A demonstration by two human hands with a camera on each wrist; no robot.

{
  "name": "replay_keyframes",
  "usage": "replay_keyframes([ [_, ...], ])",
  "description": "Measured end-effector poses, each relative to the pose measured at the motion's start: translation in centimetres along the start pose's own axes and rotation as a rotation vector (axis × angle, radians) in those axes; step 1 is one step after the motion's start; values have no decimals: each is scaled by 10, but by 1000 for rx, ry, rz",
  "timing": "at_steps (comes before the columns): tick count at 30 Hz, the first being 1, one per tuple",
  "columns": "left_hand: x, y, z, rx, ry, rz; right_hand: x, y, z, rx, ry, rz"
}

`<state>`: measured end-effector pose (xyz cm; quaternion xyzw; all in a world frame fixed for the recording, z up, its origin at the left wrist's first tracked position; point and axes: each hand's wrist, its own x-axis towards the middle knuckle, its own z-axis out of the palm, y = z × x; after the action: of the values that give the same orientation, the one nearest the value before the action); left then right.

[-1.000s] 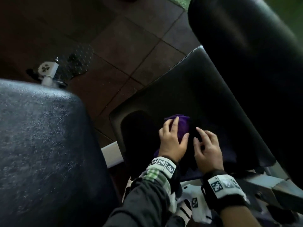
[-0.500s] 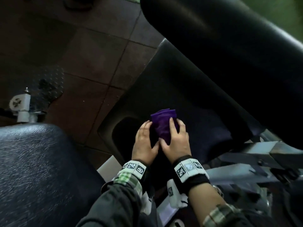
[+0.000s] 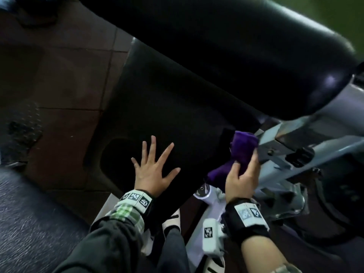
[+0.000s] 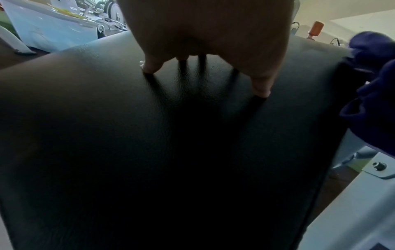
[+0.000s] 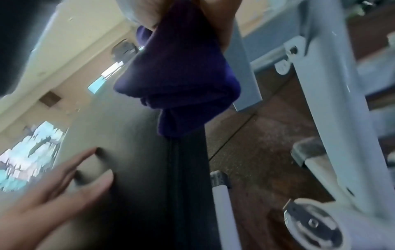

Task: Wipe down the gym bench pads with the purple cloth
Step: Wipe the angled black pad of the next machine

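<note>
The black seat pad (image 3: 173,107) fills the middle of the head view, with the long black back pad (image 3: 226,46) rising above it. My left hand (image 3: 155,166) lies flat on the seat pad with fingers spread; the left wrist view shows its fingertips (image 4: 261,88) pressing the vinyl (image 4: 171,152). My right hand (image 3: 243,174) grips the bunched purple cloth (image 3: 242,150) at the seat's right edge, lifted off the pad beside the grey frame. The cloth (image 5: 177,81) hangs from that hand over the pad's side (image 5: 188,169).
A grey metal frame (image 3: 291,146) with bolts and brackets runs along the right. A white post with a round knob (image 5: 312,223) stands below the seat. Another dark pad (image 3: 29,223) sits at the lower left. Brown tiled floor (image 3: 59,75) lies to the left.
My right hand took the cloth off the seat middle and carried it to the right edge. My left hand let go and spread flat on the pad. The head view swung right.
</note>
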<state>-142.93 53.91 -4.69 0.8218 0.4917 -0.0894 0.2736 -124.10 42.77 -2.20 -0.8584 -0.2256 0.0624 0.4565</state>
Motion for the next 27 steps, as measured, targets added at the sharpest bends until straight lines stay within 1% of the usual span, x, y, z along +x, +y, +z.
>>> replay_keyframes([
  [2,0,-1,0,1,-17,-2,1,3,10,42,24,74],
  [6,1,0,1,6,-17,-1,-3,7,28,87,-14,211],
  [10,2,-3,0,-53,-1,-2,-8,13,33,85,-5,159],
  [15,2,-3,-2,-80,-17,-3,-2,8,36,136,148,235],
  [17,2,-2,-3,-101,-14,0,7,8,36,177,158,273],
  [20,1,-3,-4,-113,-4,10,8,10,32,235,45,397],
  [22,2,-4,-4,-117,-3,19,-2,19,31,281,-9,455],
  [24,2,-5,-4,-139,-12,29,-26,26,31,310,-111,492],
  [27,3,-6,-4,-148,-38,39,-83,30,32,366,-314,603],
])
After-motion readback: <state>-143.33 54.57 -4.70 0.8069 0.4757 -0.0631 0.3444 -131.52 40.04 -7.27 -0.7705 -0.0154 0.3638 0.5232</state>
